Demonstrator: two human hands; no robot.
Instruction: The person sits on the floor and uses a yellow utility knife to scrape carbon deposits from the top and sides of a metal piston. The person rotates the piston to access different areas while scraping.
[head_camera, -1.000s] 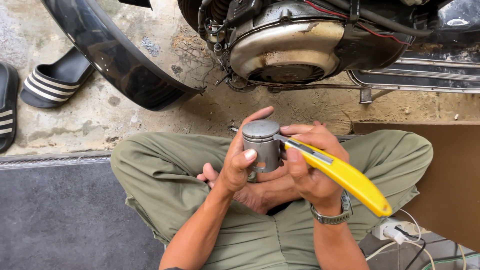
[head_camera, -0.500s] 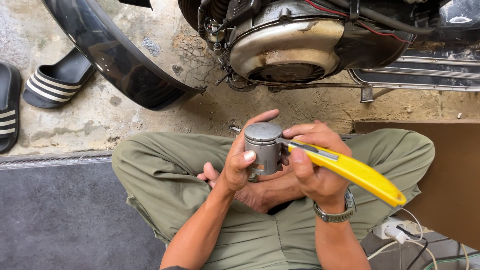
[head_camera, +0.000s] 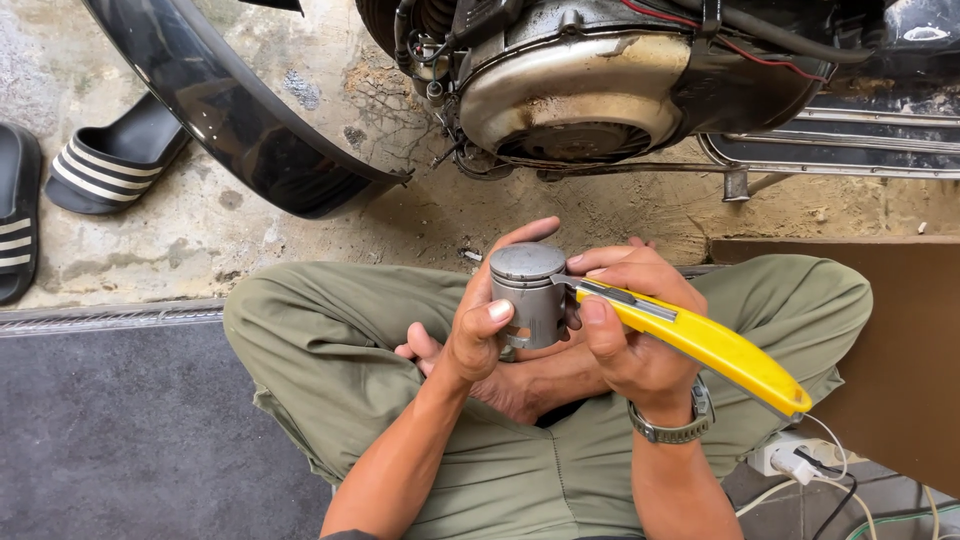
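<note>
1. Leftmost, two black slide sandals with white stripes lie on the stained concrete floor (head_camera: 300, 240): one sandal (head_camera: 18, 225) at the picture's edge, the other sandal (head_camera: 115, 160) angled just beside it.
2. Next, a glossy black scooter body panel (head_camera: 240, 130) curves down across the floor, and a dark grey mat (head_camera: 120, 430) covers the lower left corner.
3. At the centre, the person sits cross-legged in olive-green trousers (head_camera: 330, 330), with both forearms reaching up over the lap.
4. The left hand (head_camera: 480, 325) wraps its fingers around a grey metal piston (head_camera: 528, 295), thumb curled over the crown's far edge and the other fingers pressed on the near side of the skirt; the piston stands upright above the lap, between the two hands.
5. The right hand (head_camera: 625, 320) is closed around a yellow utility knife (head_camera: 700, 340), whose tip touches the piston's side just below the crown; a wristwatch (head_camera: 680, 425) sits on that wrist.
6. Above, the scooter engine (head_camera: 570, 90) with its rounded metal fan cover hangs over the floor, wires running along its top.
7. To the right, a brown cardboard sheet (head_camera: 900, 340) lies beside the knee, and a white power strip (head_camera: 795, 460) with cables sits at its lower edge.
</note>
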